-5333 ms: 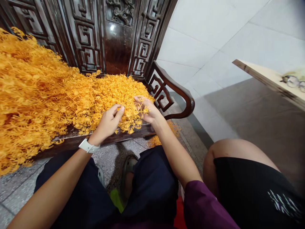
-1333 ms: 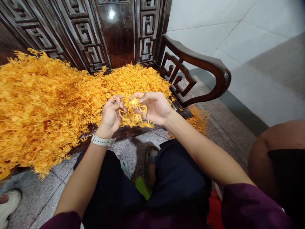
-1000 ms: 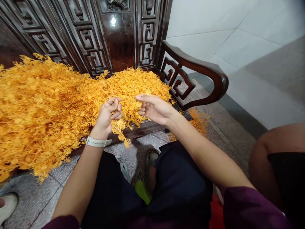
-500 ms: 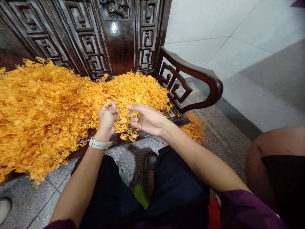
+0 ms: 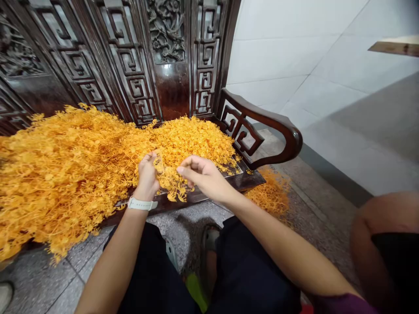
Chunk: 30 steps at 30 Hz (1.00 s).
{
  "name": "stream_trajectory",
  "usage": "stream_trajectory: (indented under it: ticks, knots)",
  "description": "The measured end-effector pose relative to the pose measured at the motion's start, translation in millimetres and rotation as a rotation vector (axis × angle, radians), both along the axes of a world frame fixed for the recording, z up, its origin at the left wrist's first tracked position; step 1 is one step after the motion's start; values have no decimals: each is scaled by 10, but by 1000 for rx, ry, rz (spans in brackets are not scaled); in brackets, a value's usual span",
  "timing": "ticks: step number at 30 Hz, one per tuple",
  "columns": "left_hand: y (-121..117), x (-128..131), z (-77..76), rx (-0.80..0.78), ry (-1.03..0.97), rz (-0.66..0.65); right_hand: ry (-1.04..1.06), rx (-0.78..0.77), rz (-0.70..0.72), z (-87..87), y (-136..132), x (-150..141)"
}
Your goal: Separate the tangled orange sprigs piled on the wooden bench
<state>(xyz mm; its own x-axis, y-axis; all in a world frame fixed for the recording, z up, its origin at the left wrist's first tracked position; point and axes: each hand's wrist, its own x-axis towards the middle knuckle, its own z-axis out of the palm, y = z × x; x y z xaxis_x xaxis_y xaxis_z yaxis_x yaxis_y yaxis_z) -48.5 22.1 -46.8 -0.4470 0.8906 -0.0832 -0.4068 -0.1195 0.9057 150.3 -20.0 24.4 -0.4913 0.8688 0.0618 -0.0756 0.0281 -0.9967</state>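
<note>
A big heap of orange plastic sprigs (image 5: pixel 65 165) covers the seat of a dark carved wooden bench (image 5: pixel 170 61). My left hand (image 5: pixel 147 174), with a pale watch at the wrist, is closed on a small cluster of orange sprigs (image 5: pixel 170 185) at the bench's front edge. My right hand (image 5: pixel 203 174) pinches the same cluster from the right, fingers curled. Both hands sit close together, just in front of the heap.
The bench's curved armrest (image 5: pixel 268 126) stands to the right of my hands. More orange sprigs (image 5: pixel 271 196) lie on the speckled floor under it. Another person's bare knee (image 5: pixel 382 222) is at the right. A wooden board edge (image 5: pixel 396 46) shows top right.
The camera tilted up a little, showing more of the bench back. My hands stayed together on the sprig cluster, the right hand curling from flat to a pinch.
</note>
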Motion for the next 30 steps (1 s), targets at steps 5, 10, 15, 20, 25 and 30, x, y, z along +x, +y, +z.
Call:
stream_trajectory:
  ticks: [5,10,15,20,25,30]
  knots:
    - [-79,356,-25,124,228,3,-160,93,-66,-303,133,-79]
    - [-163,505,-45,157,220,-134,160,-116,-104,-373,236,-140]
    - [-176,483,-66,120,161,-220,341,-436,-252,-257,350,-58]
    - [-155,440,-40,133,145,-149,417,-652,-196,-204,355,-22]
    - [-151,404,31,120,72,-121,382,-612,-198,-218,304,-15]
    - [-107,326,76,135,27,-67,311,-575,-99,-254,273,-22]
